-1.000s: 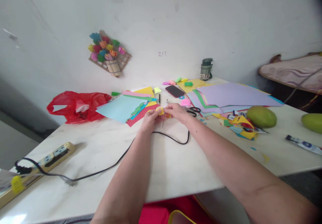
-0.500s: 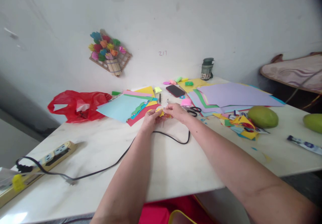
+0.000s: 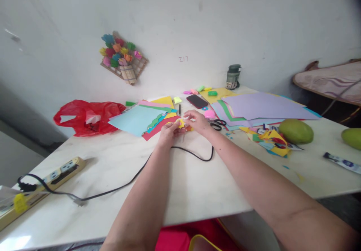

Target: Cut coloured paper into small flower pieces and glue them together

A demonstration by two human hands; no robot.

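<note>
My left hand (image 3: 168, 131) is closed, with thumb and fingers pinching a small yellow piece (image 3: 181, 123) that looks like cut paper with a pinkish mark on it. My right hand (image 3: 198, 123) is just to the right of this piece, its fingers curled near its edge. Something small and whitish shows at its fingertips, too blurred to name. An orange bit (image 3: 188, 128) shows below the hands. Black-handled scissors (image 3: 217, 124) lie right beside my right wrist. Red paper (image 3: 158, 128) lies behind my left hand.
Coloured sheets (image 3: 132, 121) lie left, and a lilac stack (image 3: 259, 106) lies right. A phone (image 3: 197, 101) and pink clay packet (image 3: 209, 114) are behind. Paper scraps (image 3: 272, 142) and a green mango (image 3: 296, 131) stand right. A black cable (image 3: 121, 187) crosses the table.
My right hand's fingers have risen and loosened from the yellow piece, uncovering more of it. My left hand keeps its pinch in the same place.
</note>
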